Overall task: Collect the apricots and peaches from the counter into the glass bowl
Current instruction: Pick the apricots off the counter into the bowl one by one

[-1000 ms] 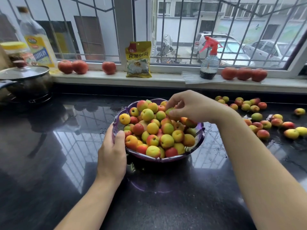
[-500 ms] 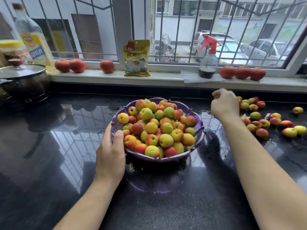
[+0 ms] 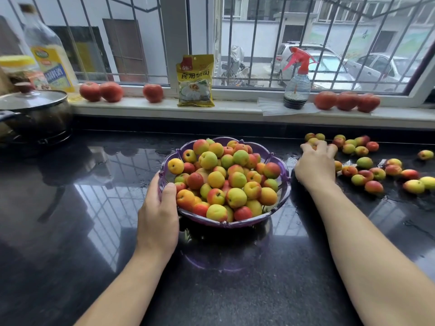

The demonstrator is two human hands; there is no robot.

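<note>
The glass bowl (image 3: 283,184), heaped with fruit at the desk's (image 3: 235,290) centre, is steadied by the left hand (image 3: 158,215), thumb hooked over its near-left rim. The right hand (image 3: 315,163) is laid over loose apricots (image 3: 374,168) to the right; whether its fingers (image 3: 317,147) grip one cannot be told. Roughly two dozen remain loose; six larger red fruits (image 3: 347,101) sit on the far sill (image 3: 235,109).

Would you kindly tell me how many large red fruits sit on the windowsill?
6: two touching at the left, one alone beside the yellow packet, and three in a row at the right. None appears hidden.
</note>
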